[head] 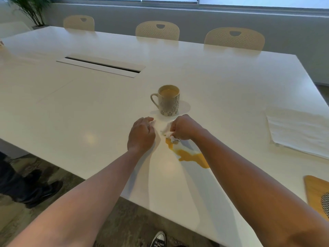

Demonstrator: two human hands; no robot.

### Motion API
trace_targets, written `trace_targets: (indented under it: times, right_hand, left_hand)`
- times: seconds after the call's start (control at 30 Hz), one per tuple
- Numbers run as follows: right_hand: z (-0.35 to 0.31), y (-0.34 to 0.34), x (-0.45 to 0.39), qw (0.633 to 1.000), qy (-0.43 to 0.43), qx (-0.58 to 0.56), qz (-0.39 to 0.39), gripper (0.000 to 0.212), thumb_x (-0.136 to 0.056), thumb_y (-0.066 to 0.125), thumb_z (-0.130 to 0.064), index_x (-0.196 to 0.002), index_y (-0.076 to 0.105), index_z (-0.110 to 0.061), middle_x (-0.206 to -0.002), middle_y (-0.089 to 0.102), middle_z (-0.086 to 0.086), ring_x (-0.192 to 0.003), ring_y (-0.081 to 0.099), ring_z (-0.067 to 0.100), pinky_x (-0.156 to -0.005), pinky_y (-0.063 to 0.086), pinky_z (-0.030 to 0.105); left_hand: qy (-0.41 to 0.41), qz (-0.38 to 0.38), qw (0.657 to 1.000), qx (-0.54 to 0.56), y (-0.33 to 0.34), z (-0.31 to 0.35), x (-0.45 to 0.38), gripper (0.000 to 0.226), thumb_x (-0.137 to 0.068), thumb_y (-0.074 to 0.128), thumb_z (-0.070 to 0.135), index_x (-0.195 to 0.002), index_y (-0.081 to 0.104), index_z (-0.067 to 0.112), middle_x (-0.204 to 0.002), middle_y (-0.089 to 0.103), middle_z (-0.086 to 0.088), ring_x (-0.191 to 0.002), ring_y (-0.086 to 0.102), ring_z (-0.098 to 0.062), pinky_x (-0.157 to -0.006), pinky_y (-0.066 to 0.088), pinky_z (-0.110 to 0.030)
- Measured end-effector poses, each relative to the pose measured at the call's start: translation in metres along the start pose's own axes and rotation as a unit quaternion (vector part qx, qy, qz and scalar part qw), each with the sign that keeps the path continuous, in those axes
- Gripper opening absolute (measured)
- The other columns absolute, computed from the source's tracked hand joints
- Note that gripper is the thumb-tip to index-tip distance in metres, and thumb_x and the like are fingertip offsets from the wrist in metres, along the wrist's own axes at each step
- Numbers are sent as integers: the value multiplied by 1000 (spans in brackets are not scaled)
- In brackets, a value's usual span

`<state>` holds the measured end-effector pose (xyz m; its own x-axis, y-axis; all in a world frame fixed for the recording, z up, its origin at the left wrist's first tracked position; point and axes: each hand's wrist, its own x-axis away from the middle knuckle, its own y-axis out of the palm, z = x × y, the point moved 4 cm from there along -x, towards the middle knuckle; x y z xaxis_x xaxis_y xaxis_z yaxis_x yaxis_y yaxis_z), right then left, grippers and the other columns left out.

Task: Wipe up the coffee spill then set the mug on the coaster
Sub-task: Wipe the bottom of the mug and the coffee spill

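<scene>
A patterned mug [169, 100] full of milky coffee stands upright on the white table [89, 107], just beyond both hands. A yellow-brown coffee spill [188, 155] lies on the table under my right forearm. My right hand [183, 128] grips a crumpled white paper towel [166, 130] at the spill's far end. My left hand [141, 134] pinches a white edge of paper towel [153, 123], fingers curled. A wooden coaster [316, 191] with a mesh patch sits at the right edge of the view.
A stack of white paper towels [299, 129] lies at the right. A cable slot [101, 65] is set into the table centre. Three chairs [157, 31] line the far side. Another person's dark shoes [33, 191] stand at the left; my sneaker [158, 238] is below.
</scene>
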<state>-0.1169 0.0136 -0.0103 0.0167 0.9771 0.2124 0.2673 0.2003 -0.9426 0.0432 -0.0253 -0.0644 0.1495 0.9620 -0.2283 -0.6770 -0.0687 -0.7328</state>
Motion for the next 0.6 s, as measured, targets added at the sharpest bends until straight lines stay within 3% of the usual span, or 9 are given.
trace_targets:
  times: [0.17, 0.27, 0.33, 0.37, 0.6]
  right_hand:
    - [13, -7, -1, 999, 27, 32, 13, 32, -82, 62, -6, -113, 68, -11, -111, 59, 13, -98, 60, 24, -80, 53, 31]
    - [28, -14, 5, 996, 67, 51, -10, 20, -79, 59, -5, -97, 69, -6, -102, 62, 12, -98, 58, 25, -73, 50, 31]
    - [39, -20, 11, 992, 95, 74, -27, 6, -79, 61, -6, -73, 59, -6, -86, 56, 10, -86, 55, 25, -67, 44, 31]
    - [45, -23, 14, 990, 110, 85, -34, 14, -79, 62, -6, -67, 54, -7, -79, 51, 8, -81, 53, 24, -66, 43, 31]
    - [71, -24, 38, 961, 159, 180, -136, 30, -78, 70, -4, -57, 49, -9, -59, 50, 4, -53, 51, 19, -63, 46, 31]
  left_hand:
    - [31, -38, 997, -58, 5, 2, 2, 47, -99, 42, 20, -144, 53, 15, -152, 49, -3, -144, 37, -19, -122, 23, -36]
    - [35, -39, 997, -62, 6, 2, 2, 46, -99, 42, 20, -144, 53, 16, -153, 48, -2, -146, 35, -17, -122, 21, -34]
    - [38, -37, 996, -67, 6, 1, 1, 45, -99, 41, 19, -143, 55, 16, -153, 48, -1, -145, 35, -15, -122, 21, -34]
    - [38, -35, 996, -69, 6, 1, 1, 45, -99, 41, 19, -142, 55, 16, -152, 48, -1, -145, 35, -15, -122, 21, -35]
    - [27, -28, 996, -81, 11, -2, 1, 44, -100, 40, 24, -140, 57, 22, -152, 49, 5, -144, 36, -13, -121, 24, -34]
